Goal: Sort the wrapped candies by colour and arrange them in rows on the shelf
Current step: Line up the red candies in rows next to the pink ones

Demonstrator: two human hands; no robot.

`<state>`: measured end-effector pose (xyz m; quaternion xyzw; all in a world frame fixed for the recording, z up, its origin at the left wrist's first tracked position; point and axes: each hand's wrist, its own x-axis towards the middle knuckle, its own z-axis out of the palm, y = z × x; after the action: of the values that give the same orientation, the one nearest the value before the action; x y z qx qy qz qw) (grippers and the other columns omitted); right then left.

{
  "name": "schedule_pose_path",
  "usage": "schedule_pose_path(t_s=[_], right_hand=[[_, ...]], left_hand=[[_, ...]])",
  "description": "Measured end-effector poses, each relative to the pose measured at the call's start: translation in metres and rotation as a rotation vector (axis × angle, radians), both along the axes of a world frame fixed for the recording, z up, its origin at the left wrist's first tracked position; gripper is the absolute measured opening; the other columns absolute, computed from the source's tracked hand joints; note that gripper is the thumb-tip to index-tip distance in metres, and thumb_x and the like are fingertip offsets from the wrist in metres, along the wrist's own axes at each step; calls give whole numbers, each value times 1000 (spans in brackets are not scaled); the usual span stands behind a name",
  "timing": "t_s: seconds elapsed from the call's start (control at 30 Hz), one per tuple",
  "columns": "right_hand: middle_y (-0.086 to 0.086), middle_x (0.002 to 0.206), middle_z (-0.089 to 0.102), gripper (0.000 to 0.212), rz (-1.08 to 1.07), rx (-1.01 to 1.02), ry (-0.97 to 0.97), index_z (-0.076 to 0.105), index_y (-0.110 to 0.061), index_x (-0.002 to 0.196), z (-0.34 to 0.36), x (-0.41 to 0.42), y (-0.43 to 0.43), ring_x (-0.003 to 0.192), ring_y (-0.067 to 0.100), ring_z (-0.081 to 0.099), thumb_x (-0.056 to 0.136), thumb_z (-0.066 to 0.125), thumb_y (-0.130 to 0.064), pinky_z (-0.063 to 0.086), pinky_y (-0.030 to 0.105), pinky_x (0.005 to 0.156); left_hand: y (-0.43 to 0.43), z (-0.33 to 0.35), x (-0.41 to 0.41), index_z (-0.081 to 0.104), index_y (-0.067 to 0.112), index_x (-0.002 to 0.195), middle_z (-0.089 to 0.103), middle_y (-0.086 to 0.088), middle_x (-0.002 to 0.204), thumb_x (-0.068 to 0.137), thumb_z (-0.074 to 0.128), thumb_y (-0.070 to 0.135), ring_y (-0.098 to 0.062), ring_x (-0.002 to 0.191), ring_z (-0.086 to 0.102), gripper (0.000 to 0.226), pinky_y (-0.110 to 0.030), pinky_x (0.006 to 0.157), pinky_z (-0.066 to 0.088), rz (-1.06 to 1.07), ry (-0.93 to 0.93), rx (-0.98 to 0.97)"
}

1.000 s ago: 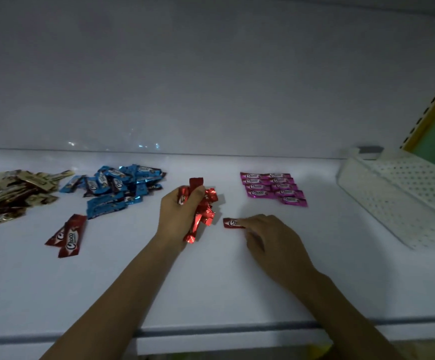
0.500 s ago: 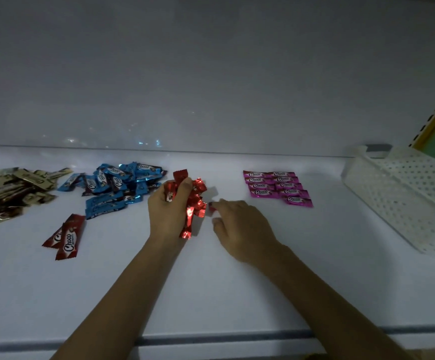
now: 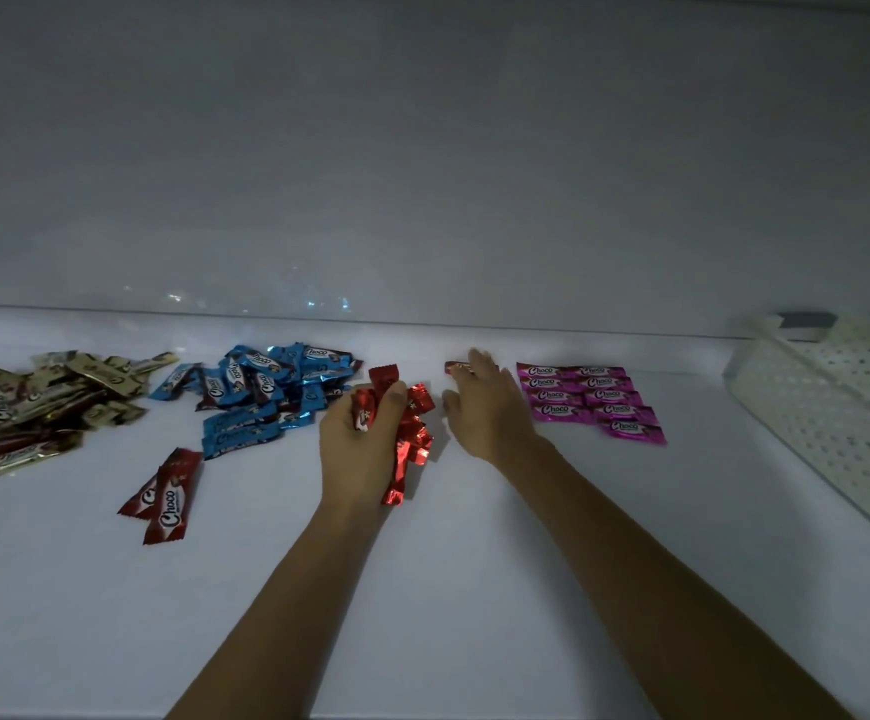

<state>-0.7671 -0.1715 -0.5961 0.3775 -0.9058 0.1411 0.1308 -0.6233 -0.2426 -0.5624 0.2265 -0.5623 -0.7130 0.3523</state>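
**Desk:** A white shelf (image 3: 474, 589) stood against a plain white back wall (image 3: 422, 148), dimly lit. What was under way?

**Photographer:** By my reading, the first red row was being started. The left hand (image 3: 357, 449) clutched a bunch of red wrapped candies (image 3: 412, 433), fingers curled tight round it. The right hand (image 3: 490, 413) reached toward twelve o'clock, fingers stretched over a single red candy (image 3: 455, 366) near the back edge. Blur hid whether it pinched or merely pressed it.

**Desk:** And the neighbours?

**Photographer:** The pink rows (image 3: 589, 400) lay at that hand's three o'clock, just beside. A loose blue pile (image 3: 266, 392) sat at the left hand's ten o'clock, a gold-and-brown heap (image 3: 33, 407) at nine, two dark red Choco candies (image 3: 163, 498) at eight, a white perforated basket (image 3: 827, 407) far off at three.

**Desk:** What did doing it well call for?

**Photographer:** Setting that candy level with the top pink one, logo up, a clear gap between colours. Then feeding singles from the bunch, each touching the last, without nudging the pink.
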Motion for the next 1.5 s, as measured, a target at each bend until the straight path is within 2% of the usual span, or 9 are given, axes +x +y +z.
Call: schedule_pose_path(t_s=[0.13, 0.27, 0.6, 0.73, 0.87, 1.0, 1.13, 1.27, 1.5], right_hand=[[18, 118, 64, 27, 87, -557, -79, 67, -1, 109, 14, 20, 9, 113, 26, 58, 95, 50, -16, 43, 33, 101], [1, 77, 72, 23, 246, -683, -914, 71, -7, 85, 56, 52, 19, 73, 9, 69, 91, 60, -27, 50, 15, 65], [0, 68, 70, 19, 124, -848, -974, 65, -11, 78, 55, 37, 26, 48, 8, 60, 94, 56, -18, 40, 16, 44], [-1, 70, 70, 18, 129, -812, -798, 66, -16, 81, 50, 37, 21, 50, 8, 63, 93, 55, -8, 42, 13, 46], [7, 91, 74, 25, 257, -488, -348, 75, -11, 95, 29, 35, 22, 83, 16, 69, 84, 58, 4, 49, 16, 81], [9, 112, 69, 34, 222, -305, -187, 71, -7, 108, 20, 35, 26, 105, 20, 64, 87, 50, 10, 41, 19, 97], [4, 97, 72, 16, 210, -454, -147, 72, -9, 99, 30, 40, 23, 88, 16, 66, 87, 61, -6, 50, 23, 82], [4, 80, 66, 28, 253, -264, -106, 73, -11, 87, 22, 51, 16, 73, 18, 58, 75, 77, -36, 43, 29, 65], [2, 73, 64, 11, 222, -57, 197, 74, -13, 81, 13, 66, -5, 68, 21, 59, 71, 77, -15, 45, 30, 60]], left_hand=[[0, -1, -1, 62, 19, 93, 68, 1, 81, 92, 60, 21, -13, 71, 68, 3, -28, 65, 56, -7, -20, -21], [-2, -1, -1, 61, 17, 91, 66, 3, 78, 93, 59, 17, -9, 71, 67, 3, -29, 66, 56, 20, 22, -40], [-4, -1, -1, 55, 12, 83, 52, 1, 66, 95, 55, 18, -3, 53, 55, 14, -18, 52, 50, 105, 52, 101], [-11, 2, 4, 57, 16, 85, 57, 2, 71, 95, 57, 24, -6, 62, 58, 13, -21, 60, 51, 209, 19, -111], [-27, -2, 13, 56, 26, 84, 60, 6, 76, 94, 58, 27, -2, 70, 60, 11, -11, 63, 47, 241, -100, -334], [-35, -7, 17, 58, 24, 84, 63, 2, 78, 94, 58, 28, -15, 75, 64, 11, -30, 70, 53, 263, -112, -170], [-34, -7, 15, 58, 23, 84, 63, 2, 78, 94, 58, 28, -15, 74, 64, 11, -34, 72, 54, 252, -108, -189], [-34, -8, 14, 58, 24, 86, 64, 3, 79, 94, 59, 29, -13, 76, 66, 9, -25, 68, 51, 260, -108, -189], [-33, -9, 13, 57, 25, 82, 62, 3, 77, 94, 58, 26, -11, 73, 62, 12, -25, 68, 51, 259, -100, -211]])
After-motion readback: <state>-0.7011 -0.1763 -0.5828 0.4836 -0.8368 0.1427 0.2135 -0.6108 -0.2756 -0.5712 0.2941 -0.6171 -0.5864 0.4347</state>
